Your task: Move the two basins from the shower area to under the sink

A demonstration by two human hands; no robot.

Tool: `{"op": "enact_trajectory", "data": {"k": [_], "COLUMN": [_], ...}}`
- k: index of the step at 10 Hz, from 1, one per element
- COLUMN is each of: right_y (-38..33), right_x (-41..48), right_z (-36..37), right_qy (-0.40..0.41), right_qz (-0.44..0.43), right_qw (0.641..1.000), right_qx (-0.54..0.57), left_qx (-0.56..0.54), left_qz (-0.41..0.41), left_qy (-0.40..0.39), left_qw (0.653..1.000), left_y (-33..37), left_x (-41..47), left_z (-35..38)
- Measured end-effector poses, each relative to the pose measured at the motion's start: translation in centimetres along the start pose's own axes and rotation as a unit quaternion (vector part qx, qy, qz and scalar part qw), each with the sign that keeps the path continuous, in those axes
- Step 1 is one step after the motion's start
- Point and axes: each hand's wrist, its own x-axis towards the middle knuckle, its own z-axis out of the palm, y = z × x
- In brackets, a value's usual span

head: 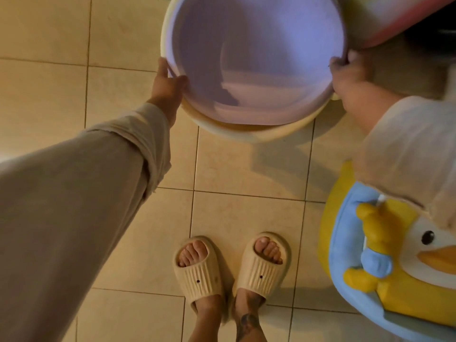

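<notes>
Your left hand point(167, 80) grips the purple basin point(254, 58) rim at nine o'clock, fingers curled shut. Your right hand point(348, 72) clamps the rim at three o'clock. It nests in a cream basin point(271, 133).

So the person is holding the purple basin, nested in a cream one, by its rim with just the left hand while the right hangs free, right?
Not quite. The head view shows both hands on the rim: the left hand grips one side of the purple basin and the right hand grips the opposite side. The rest holds: it sits nested in the cream basin.
</notes>
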Motion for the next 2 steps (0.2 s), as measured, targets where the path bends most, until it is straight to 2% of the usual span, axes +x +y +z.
{"op": "enact_trajectory", "data": {"k": [1,2], "right_y": [-0.1,2.5], "right_x": [-2.1,-6.1], "right_z": [-1.6,-3.6], "right_qy": [-0.03,-0.055], "right_qz": [0.034,0.047], "right_qw": [0.999,0.997], "right_qx": [-0.018,-0.004], "left_qx": [0.063,0.116], "left_qz": [-0.026,-0.101], "left_qy": [0.002,-0.051], "left_qw": [0.998,0.987], "left_y": [0.0,-1.8], "left_x": [-1.5,-4.5], "left_z": [-0.4,-1.5]}}
